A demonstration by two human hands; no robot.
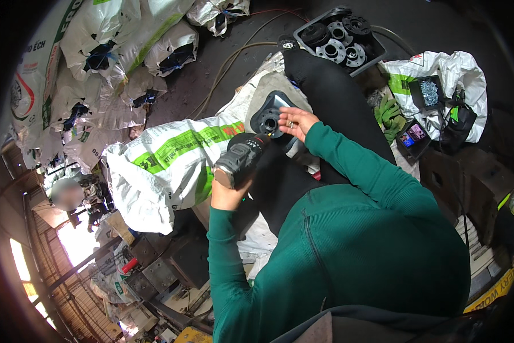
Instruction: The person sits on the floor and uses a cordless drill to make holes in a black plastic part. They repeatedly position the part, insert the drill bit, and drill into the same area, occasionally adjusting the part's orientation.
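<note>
My left hand (227, 195) is wrapped round the handle of a dark cordless drill (242, 159), which points away from me. Its bit end reaches the lower edge of a black part with a round, hollow hub (269, 119) and a wider, rounded base (277, 98). That part sits between my legs in front of a white sack. At the right side of the hub is my right hand (299, 122), a ring on one finger. Its fingers are stretched out and slightly apart, with the tips at the hub's edge. I make out nothing held in them.
Ahead stands a grey crate (377, 64) of black and grey flanged parts. To the right, a box of small screws (429, 91), green gloves (388, 117), a lit phone (413, 136) and a black pouch (458, 123) lie by a white sack. Stuffed sacks (105, 43) fill the left; a hose (222, 71) crosses the floor.
</note>
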